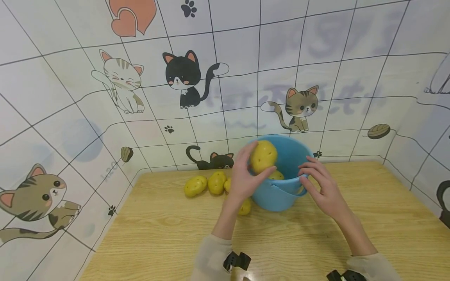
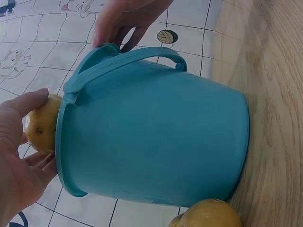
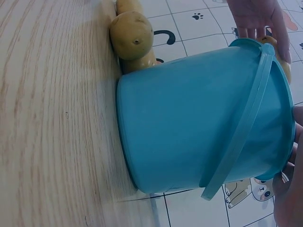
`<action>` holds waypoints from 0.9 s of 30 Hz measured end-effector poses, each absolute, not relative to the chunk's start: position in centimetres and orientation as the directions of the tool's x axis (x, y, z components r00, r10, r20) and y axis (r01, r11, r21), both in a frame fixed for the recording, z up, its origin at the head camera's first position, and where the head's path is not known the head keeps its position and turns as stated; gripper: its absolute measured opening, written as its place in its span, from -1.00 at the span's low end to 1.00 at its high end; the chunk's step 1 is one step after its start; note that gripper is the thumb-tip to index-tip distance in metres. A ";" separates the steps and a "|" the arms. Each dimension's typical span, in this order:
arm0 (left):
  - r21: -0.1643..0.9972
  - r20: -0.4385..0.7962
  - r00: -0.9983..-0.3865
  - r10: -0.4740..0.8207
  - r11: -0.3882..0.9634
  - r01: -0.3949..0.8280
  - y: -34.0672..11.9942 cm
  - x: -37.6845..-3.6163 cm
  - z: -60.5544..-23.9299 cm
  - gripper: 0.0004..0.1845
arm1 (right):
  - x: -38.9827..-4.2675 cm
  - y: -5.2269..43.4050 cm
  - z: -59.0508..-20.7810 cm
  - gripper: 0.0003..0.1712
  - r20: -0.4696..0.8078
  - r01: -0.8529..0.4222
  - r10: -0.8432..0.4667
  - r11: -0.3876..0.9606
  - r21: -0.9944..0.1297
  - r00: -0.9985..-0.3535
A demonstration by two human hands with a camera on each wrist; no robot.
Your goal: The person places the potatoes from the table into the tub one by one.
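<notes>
A yellow potato [image 1: 264, 157] is held by my left hand [image 1: 243, 177], thumb on one side and fingers on the other, at the mouth of a blue bucket [image 1: 275, 198]. Another potato [image 1: 277, 175] shows inside the bucket below it. My right hand [image 1: 324, 189] grips the bucket's right rim, with the thumb outside and fingertips over the edge. In the left wrist view, the held potato [image 2: 43, 125] sits partly behind the rim. The bucket's handle [image 3: 236, 135] hangs down along its near side in the right wrist view.
Several potatoes [image 1: 195, 186] lie on the wooden table [image 1: 168, 234] left of the bucket, one [image 1: 245, 207] close against its base. Behind the table stands a wall covering [image 1: 242, 97] printed with cats and grid lines. A dark object [image 1: 445, 201] shows at the right edge.
</notes>
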State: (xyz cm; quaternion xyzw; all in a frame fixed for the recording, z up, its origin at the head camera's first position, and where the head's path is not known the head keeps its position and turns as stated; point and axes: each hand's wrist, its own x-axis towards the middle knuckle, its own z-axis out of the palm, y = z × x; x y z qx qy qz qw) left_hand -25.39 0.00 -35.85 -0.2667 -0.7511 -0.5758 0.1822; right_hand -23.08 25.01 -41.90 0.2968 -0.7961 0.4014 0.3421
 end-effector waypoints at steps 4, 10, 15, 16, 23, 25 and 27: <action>0.760 0.593 -0.776 0.215 0.168 0.628 0.3 -25.5 -36.2 -0.28 | -23.1 25.0 -41.9 -0.88 0.782 -0.746 -0.197 0.503 -0.437 -0.591; 0.739 0.617 -0.755 0.222 0.167 0.652 0.3 -25.4 -36.7 -0.44 | -23.1 24.9 -41.9 -0.91 0.790 -0.757 -0.200 0.494 -0.429 -0.579; 0.724 0.648 -0.729 0.219 0.120 0.680 0.0 -25.3 -36.7 -0.50 | -23.0 24.8 -41.8 -0.93 0.794 -0.760 -0.199 0.490 -0.427 -0.575; 0.723 0.654 -0.726 0.214 0.108 0.683 -0.1 -25.3 -36.6 -0.52 | -23.0 24.8 -41.8 -0.93 0.793 -0.759 -0.199 0.490 -0.428 -0.576; 0.716 0.679 -0.713 0.174 0.055 0.695 -0.9 -24.9 -36.7 -0.60 | -23.1 24.6 -41.6 -0.87 0.813 -0.782 -0.201 0.469 -0.410 -0.546; 0.717 0.682 -0.711 0.171 0.039 0.696 -1.1 -25.0 -36.8 -0.61 | -23.0 24.6 -41.6 -0.85 0.810 -0.781 -0.202 0.468 -0.414 -0.550; 0.719 0.683 -0.711 0.169 0.021 0.695 -1.4 -25.0 -37.0 -0.61 | -23.0 24.5 -41.6 -0.84 0.810 -0.780 -0.200 0.468 -0.414 -0.551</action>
